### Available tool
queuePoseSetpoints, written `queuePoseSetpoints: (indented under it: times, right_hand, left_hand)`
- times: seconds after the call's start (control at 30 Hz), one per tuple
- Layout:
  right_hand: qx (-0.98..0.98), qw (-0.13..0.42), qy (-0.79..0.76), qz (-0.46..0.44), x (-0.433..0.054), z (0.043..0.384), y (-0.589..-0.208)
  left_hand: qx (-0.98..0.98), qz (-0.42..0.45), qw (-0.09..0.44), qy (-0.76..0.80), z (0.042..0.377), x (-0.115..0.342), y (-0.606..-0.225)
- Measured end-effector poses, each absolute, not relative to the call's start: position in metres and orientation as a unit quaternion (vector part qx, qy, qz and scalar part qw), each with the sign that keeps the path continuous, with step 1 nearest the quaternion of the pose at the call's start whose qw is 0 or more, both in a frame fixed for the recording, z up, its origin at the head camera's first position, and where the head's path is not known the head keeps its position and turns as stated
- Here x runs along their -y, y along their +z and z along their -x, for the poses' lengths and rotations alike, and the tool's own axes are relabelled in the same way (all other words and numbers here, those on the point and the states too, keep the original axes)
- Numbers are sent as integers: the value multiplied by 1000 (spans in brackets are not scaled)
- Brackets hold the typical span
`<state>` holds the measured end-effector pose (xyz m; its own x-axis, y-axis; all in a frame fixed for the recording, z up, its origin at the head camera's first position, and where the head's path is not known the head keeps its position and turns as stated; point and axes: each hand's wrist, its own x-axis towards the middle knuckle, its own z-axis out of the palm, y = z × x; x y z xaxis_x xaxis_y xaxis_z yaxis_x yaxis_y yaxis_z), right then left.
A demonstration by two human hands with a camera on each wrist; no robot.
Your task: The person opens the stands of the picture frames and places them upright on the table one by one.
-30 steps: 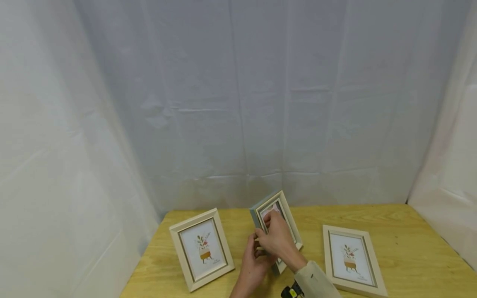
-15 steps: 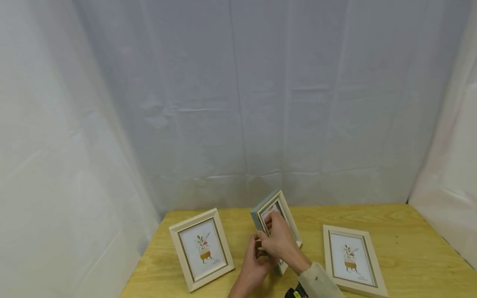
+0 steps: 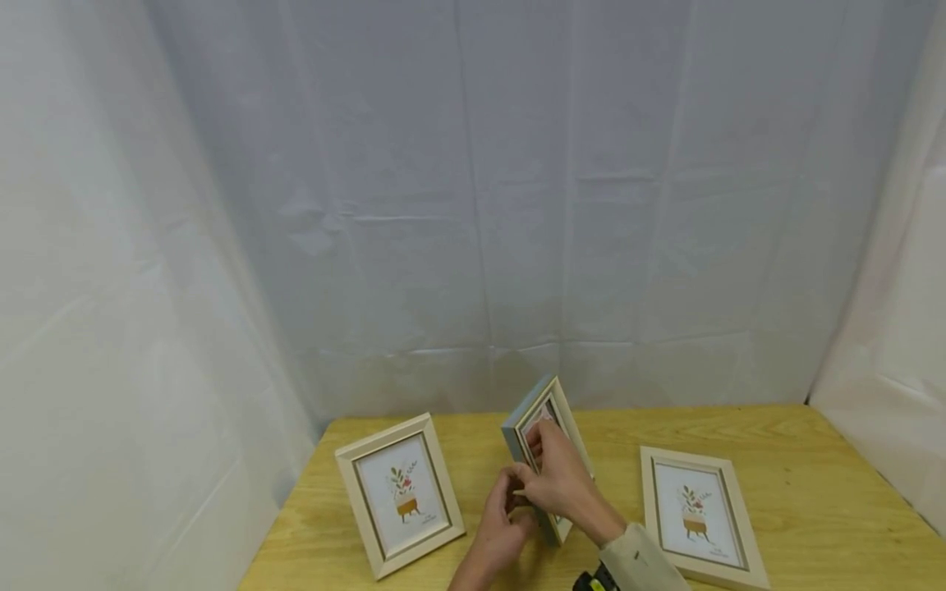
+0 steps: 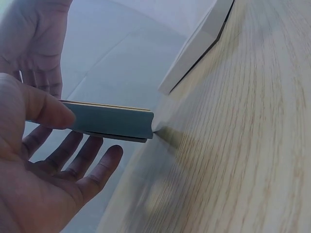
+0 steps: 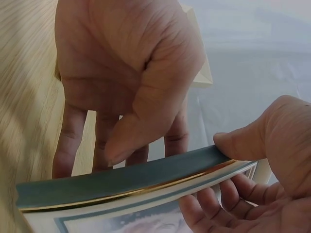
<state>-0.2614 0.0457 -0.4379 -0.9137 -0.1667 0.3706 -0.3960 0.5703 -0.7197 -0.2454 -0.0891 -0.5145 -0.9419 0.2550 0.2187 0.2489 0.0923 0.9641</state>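
- The blue-edged frame (image 5: 131,178) is held tilted over the middle of the counter (image 3: 820,484).
- The left grip (image 3: 497,532) and right grip (image 3: 559,474) pinch it, thumbs on its side, probably to steady it.
- The left cream frame (image 3: 404,497) and right cream frame (image 3: 696,515) sit apart, perhaps leaving working room.

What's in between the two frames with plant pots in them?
The head view shows a blue-edged frame in the right hand, plus the left hand and a sleeve.

Left hand (image 3: 504,529): I see its thumb opposite bent, spread fingers;
Right hand (image 3: 557,480): just beside the left, thumb opposite curled fingers;
Wrists (image 3: 608,523): angled toward the far edge of the table (image 3: 835,501).
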Motion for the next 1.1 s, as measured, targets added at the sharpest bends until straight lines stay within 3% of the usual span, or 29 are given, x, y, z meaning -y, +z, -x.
queuePoseSetpoints:
  times: [0.4, 1.1]
  right_hand:
    - [867, 94, 443, -207, -64, 257, -439]
    - [832, 52, 471, -290, -89, 252, -433]
  left_hand:
    - [-717, -150, 34, 680, 245, 86, -513]
    - [-738, -166, 30, 654, 251, 85, -517]
